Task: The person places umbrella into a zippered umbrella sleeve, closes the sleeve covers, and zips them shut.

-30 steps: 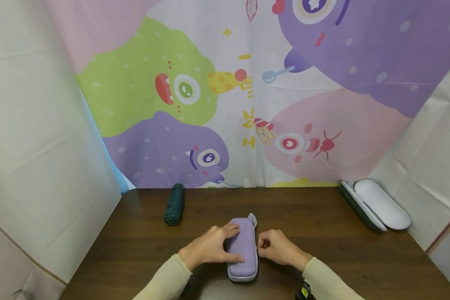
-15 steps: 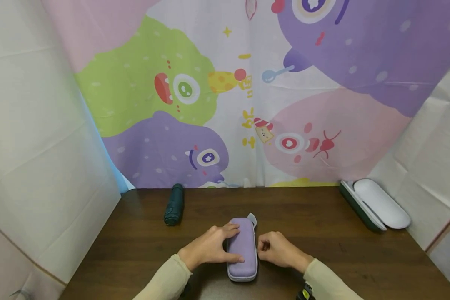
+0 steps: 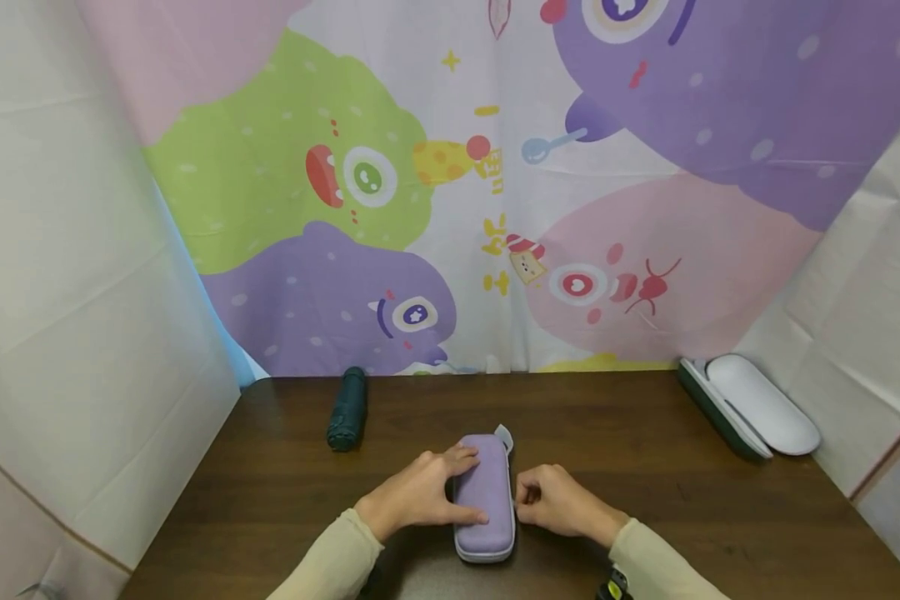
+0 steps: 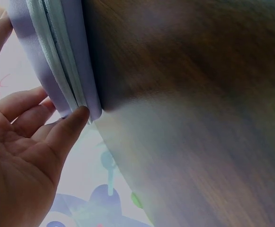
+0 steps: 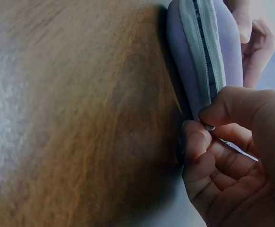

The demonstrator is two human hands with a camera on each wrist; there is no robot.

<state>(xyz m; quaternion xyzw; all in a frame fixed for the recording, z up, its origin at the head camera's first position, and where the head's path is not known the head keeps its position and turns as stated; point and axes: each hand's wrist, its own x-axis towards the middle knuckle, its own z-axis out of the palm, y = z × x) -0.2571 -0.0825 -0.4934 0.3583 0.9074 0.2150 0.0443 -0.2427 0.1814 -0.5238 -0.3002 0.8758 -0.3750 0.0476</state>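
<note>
A purple zip case (image 3: 484,500) with pale grey zipper edging lies lengthwise on the brown table. My left hand (image 3: 417,492) grips it from the left, thumb and fingers spread over its top and side. At the case's right side, my right hand (image 3: 561,500) has its fingers curled. In the right wrist view, its thumb and index finger pinch a small zipper pull (image 5: 209,127), mostly hidden by the fingertips. Above that pinch, the zipper (image 5: 204,52) shows a dark gap between its tapes. A light grey loop (image 3: 504,437) sticks out at the far right corner.
A folded dark green umbrella (image 3: 347,410) lies at the back left of the table (image 3: 285,500). Toward the back right, a dark green case (image 3: 723,412) with a white interior lies open. A cartoon-print curtain (image 3: 495,333) hangs behind the table; white cloth walls flank it.
My right hand has shifted very slightly toward the near end along the case's side. The left hand and the case stay in place.
</note>
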